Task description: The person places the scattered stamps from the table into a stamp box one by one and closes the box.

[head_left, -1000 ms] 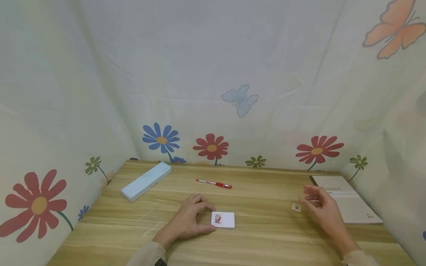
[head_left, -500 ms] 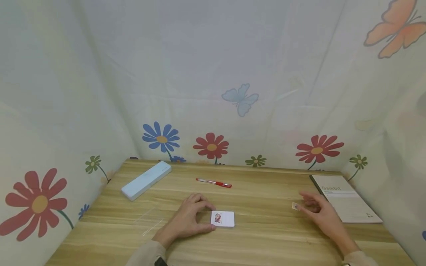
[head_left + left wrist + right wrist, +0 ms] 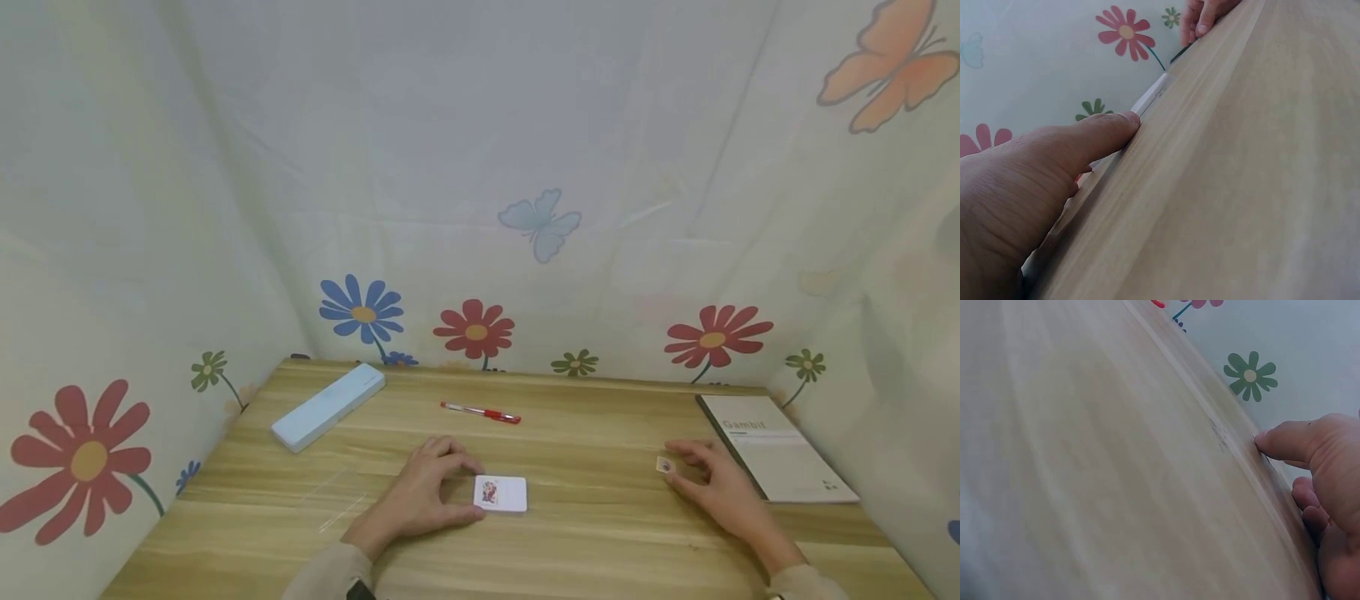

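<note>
A thin white card-sized piece [image 3: 512,494], with a small red and blue picture at its left end, lies flat before the person. My left hand [image 3: 408,500] grips its left end between thumb and index finger, and the thumb [image 3: 1124,124] shows against its edge in the left wrist view. Far to the right lies a small square stamp-like piece [image 3: 663,465], cream with a dark picture. My right hand [image 3: 720,492] pinches it at its right side, thumb at the lower corner and index finger at the upper one. The right thumb [image 3: 1282,442] sits low at the table surface.
A red pen [image 3: 480,412] lies behind the white piece. To the back left is a long pale blue case [image 3: 328,408]. A notebook [image 3: 787,458] lies right of the right hand, and a clear sheet [image 3: 341,508] left of the left wrist. Flower-printed cloth [image 3: 600,250] surrounds the wooden table.
My right hand has come down and left from beside the notebook, its thumb and index finger now at the stamp-like piece. The left hand and white piece have stayed put.
</note>
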Demonstrator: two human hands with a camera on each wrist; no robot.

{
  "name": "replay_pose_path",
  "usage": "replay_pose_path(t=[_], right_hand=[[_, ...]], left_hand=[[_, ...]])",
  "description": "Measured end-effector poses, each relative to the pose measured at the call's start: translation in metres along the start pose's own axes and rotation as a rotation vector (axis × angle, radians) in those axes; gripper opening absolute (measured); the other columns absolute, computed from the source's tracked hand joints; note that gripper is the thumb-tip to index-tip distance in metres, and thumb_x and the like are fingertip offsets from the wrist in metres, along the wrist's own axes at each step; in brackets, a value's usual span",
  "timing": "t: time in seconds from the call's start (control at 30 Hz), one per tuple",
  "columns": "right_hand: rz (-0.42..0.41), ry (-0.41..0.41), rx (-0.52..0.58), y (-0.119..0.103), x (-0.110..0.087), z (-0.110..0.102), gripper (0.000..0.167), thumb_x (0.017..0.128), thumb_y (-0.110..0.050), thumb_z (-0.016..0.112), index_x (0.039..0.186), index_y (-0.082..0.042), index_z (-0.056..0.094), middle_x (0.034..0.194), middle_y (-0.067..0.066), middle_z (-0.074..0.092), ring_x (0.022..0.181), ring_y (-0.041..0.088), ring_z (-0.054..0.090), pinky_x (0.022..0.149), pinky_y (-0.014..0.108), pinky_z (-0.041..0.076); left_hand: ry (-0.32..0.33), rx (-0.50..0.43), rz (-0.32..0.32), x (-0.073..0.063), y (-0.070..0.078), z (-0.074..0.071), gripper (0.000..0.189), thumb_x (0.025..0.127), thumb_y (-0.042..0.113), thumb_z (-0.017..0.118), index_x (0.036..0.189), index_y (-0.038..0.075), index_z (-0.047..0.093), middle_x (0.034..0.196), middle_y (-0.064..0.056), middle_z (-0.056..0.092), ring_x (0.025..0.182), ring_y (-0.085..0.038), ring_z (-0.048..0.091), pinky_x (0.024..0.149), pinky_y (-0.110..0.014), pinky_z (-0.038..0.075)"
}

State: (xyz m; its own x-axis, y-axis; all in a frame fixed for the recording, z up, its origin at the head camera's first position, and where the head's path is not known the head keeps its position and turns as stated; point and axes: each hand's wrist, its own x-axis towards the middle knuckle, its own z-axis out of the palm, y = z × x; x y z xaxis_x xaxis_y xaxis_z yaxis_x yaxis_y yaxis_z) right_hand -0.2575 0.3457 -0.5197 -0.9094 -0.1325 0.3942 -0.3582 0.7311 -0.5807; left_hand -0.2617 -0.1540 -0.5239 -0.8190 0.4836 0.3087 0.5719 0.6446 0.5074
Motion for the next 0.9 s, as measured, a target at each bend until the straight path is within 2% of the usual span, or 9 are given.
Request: replay_pose_path(t=[0.3, 0.63, 0.9], right_hand=[[-0.003, -0.029, -0.031, -0.0015, -0.0020, 0.0019, 0.035, 0.096, -0.018, 0.090, 0.129, -0.010, 0.081, 0.129, 0.015, 0.061, 0.114, 0.026, 0.059, 0.087, 0.026, 0.053], [-0.020, 0.018, -0.038, 0.0022, -0.0008, 0.0041, 0.025, 0.094, -0.014, 0.091, 0.119, -0.015, 0.085, 0.124, 0.010, 0.064, 0.108, 0.016, 0.059, 0.086, 0.023, 0.054], [-0.010, 0.011, -0.014, 0.0005, -0.0006, 0.0036, 0.021, 0.095, -0.014, 0.090, 0.115, -0.016, 0.085, 0.124, 0.009, 0.063, 0.108, 0.014, 0.060, 0.087, 0.021, 0.054]], left_hand=[[-0.010, -0.003, -0.005, -0.0010, 0.0000, -0.0009, 0.049, 0.084, 0.065, 0.092, 0.123, 0.039, 0.076, 0.123, 0.015, 0.060, 0.124, -0.012, 0.050, 0.112, -0.053, 0.043], [-0.001, -0.008, 0.003, 0.0001, 0.0003, -0.0004, 0.049, 0.083, 0.063, 0.093, 0.123, 0.039, 0.076, 0.122, 0.014, 0.060, 0.123, -0.012, 0.050, 0.113, -0.053, 0.042], [0.001, -0.008, 0.010, 0.0005, -0.0018, 0.0003, 0.049, 0.084, 0.065, 0.091, 0.123, 0.039, 0.076, 0.122, 0.013, 0.060, 0.123, -0.013, 0.051, 0.112, -0.054, 0.042]])
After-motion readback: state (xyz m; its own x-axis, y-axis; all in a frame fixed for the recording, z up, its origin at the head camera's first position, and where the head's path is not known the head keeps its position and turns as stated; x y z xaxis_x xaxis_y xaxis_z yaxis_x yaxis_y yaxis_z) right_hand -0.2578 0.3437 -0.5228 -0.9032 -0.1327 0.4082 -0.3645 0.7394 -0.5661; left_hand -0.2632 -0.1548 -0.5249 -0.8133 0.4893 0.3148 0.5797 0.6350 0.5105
